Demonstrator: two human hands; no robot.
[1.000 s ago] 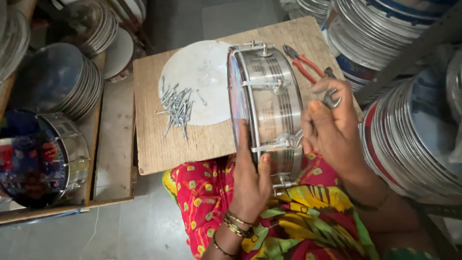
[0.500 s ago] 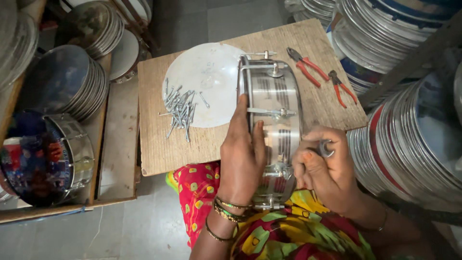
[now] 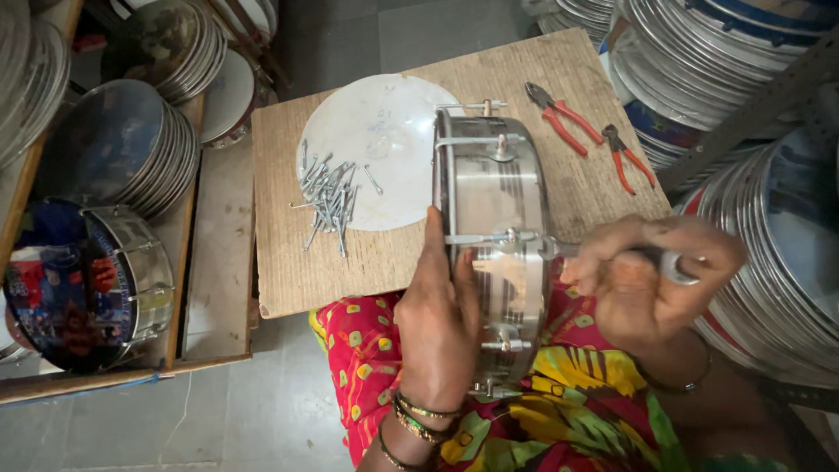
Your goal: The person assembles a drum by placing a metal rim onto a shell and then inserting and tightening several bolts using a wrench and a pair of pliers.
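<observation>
A shiny metal drum shell (image 3: 489, 201) stands on its edge between my lap and a small wooden board (image 3: 288, 271). My left hand (image 3: 437, 319) lies flat against its left side and steadies it. My right hand (image 3: 642, 280) is closed on a small metal tool (image 3: 677, 267) that sits on a tension rod (image 3: 498, 238) at the shell's rim. A white round drum skin (image 3: 384, 131) lies on the board with a pile of metal rods (image 3: 328, 197) on it.
Two red-handled pliers (image 3: 564, 114) (image 3: 625, 157) lie on the board's right side. Stacks of metal hoops and drum frames (image 3: 769, 201) crowd the right. More stacked drums (image 3: 131, 149) and a finished drum with a coloured skin (image 3: 79, 280) sit in a wooden tray at left.
My left hand slid from the near rim up the shell's left side. My right hand moved from the far top of the shell down to a rod on its right side.
</observation>
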